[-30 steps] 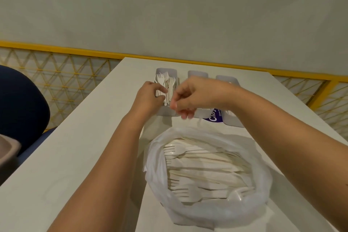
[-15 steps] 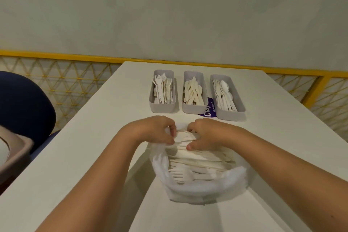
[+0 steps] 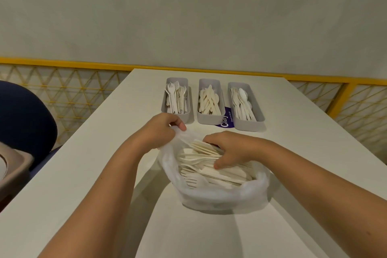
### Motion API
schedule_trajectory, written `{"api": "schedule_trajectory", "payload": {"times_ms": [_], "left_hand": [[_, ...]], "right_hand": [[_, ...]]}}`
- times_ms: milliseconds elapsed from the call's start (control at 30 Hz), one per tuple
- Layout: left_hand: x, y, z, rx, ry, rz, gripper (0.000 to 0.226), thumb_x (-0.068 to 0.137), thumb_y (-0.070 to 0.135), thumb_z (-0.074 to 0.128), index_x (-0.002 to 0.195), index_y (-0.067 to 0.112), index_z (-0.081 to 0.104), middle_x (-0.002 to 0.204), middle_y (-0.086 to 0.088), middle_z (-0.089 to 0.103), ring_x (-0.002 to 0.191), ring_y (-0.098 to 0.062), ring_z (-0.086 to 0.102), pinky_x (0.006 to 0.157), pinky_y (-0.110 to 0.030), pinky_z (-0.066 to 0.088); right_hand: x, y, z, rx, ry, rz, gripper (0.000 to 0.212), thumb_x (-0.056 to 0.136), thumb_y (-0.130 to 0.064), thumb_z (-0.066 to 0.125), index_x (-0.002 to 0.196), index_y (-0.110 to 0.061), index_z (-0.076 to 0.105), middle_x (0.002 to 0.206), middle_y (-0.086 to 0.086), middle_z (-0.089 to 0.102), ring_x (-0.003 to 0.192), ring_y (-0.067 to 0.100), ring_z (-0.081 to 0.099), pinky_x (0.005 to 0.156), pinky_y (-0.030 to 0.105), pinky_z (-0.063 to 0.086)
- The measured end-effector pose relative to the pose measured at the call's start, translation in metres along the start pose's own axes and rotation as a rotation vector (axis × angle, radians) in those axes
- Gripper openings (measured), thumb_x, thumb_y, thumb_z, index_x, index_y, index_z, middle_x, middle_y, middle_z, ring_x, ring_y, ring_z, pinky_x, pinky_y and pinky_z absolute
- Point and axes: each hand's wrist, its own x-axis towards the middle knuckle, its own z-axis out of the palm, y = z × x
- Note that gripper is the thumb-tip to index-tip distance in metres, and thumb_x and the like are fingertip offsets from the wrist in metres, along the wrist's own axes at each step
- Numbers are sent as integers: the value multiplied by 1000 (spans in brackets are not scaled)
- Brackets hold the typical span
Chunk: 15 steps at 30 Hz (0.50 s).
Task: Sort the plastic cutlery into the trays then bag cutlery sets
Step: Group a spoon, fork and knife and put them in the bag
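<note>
My left hand (image 3: 161, 130) pinched the bag (image 3: 219, 197) at its far rim, my right hand (image 3: 228, 148) curled round cutlery (image 3: 211, 174) inside it; beyond the bag three trays (image 3: 209, 119) sat part filled, so sorting looked unfinished, bagging sets not begun

Both bare arms reach forward. The left hand (image 3: 162, 131) is curled tight and pinches the bag (image 3: 219, 197) edge. The right hand (image 3: 230, 148) is palm down, fingers and thumb bent round some cutlery (image 3: 199, 156).

Bag (image 3: 219, 197) on table (image 3: 83, 174), cutlery (image 3: 209, 165) inside; three trays (image 3: 210, 118) behind.
</note>
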Motion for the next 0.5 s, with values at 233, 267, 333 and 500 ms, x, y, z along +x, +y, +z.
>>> {"api": "schedule_trajectory", "payload": {"times_ms": [233,267,333,500], "left_hand": [[-2,1,0,-36,7,-41,43,82,-9,32,93,15,66,86,2,52,77,-26,51,72,-36,48],[-3,1,-1,-32,8,-43,43,82,-9,32,94,14,66,85,3,52,76,-26,50,70,-35,46],[-4,2,-4,-16,1,-44,43,82,-10,32,95,14,66,84,3,51,75,-26,49,68,-34,44],[-8,3,-10,37,-89,-46,38,84,-6,37,96,14,67,95,-12,58,77,-22,49,66,-29,41]], "right_hand": [[-5,-5,10,-77,46,-26,19,82,-19,63,88,-17,45,86,0,49,77,20,47,62,30,38],[-5,-4,11,-56,76,-40,15,82,-18,62,84,-17,47,83,1,51,75,21,48,61,31,38],[-5,-1,9,5,118,-66,11,84,-17,59,84,-9,52,82,6,56,71,20,48,62,31,37],[-10,4,-5,211,121,-48,9,92,-22,54,93,-14,50,81,-4,57,71,11,51,69,30,44]]}}
